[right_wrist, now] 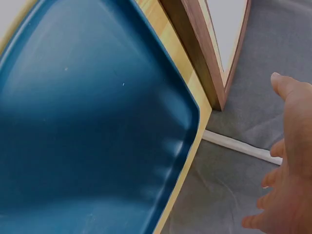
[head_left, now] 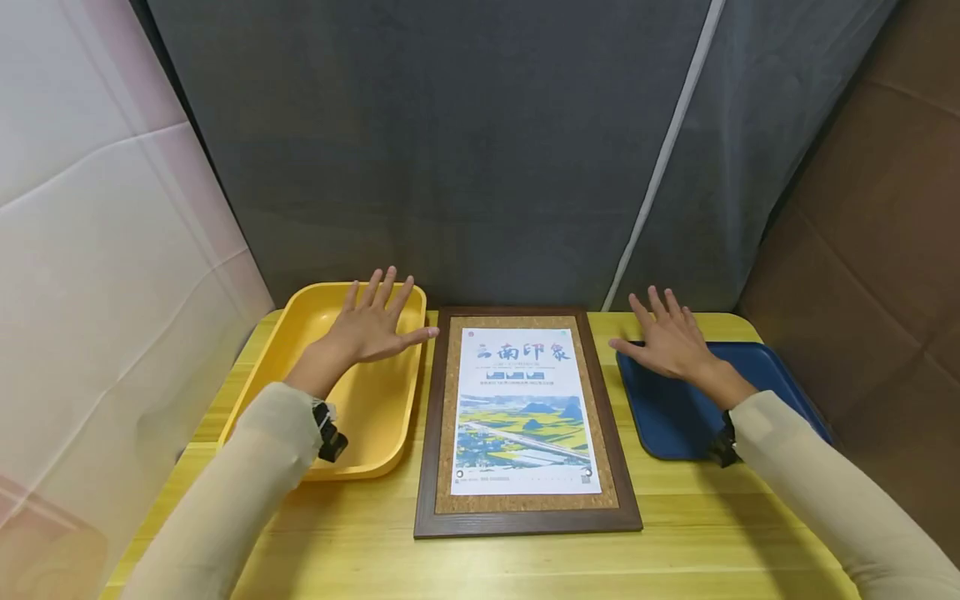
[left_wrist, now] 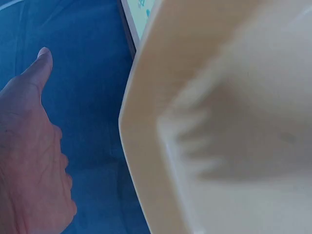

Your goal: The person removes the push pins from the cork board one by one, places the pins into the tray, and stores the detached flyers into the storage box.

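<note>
My left hand (head_left: 369, 327) hovers over the yellow tray (head_left: 300, 321) with its fingers spread and nothing in them. In the left wrist view the hand (left_wrist: 31, 161) casts a finger-shaped shadow inside that tray (left_wrist: 146, 122). My right hand (head_left: 669, 340) is held over the far left part of the blue tray (head_left: 757, 375), fingers spread and bare. The right wrist view shows that hand (right_wrist: 287, 165) beyond the corner of the blue tray (right_wrist: 97, 97). Between the hands lies a brown-framed cork board (head_left: 528, 503) bearing a printed poster (head_left: 525, 417) with a landscape picture.
All of it lies on a light wood-grain table (head_left: 360, 550). A dark grey cloth (head_left: 435, 150) hangs behind the table's far edge, crossed by a pale strip (head_left: 667, 150). White sheeting (head_left: 97, 250) stands at the left and a brown panel (head_left: 877, 250) at the right.
</note>
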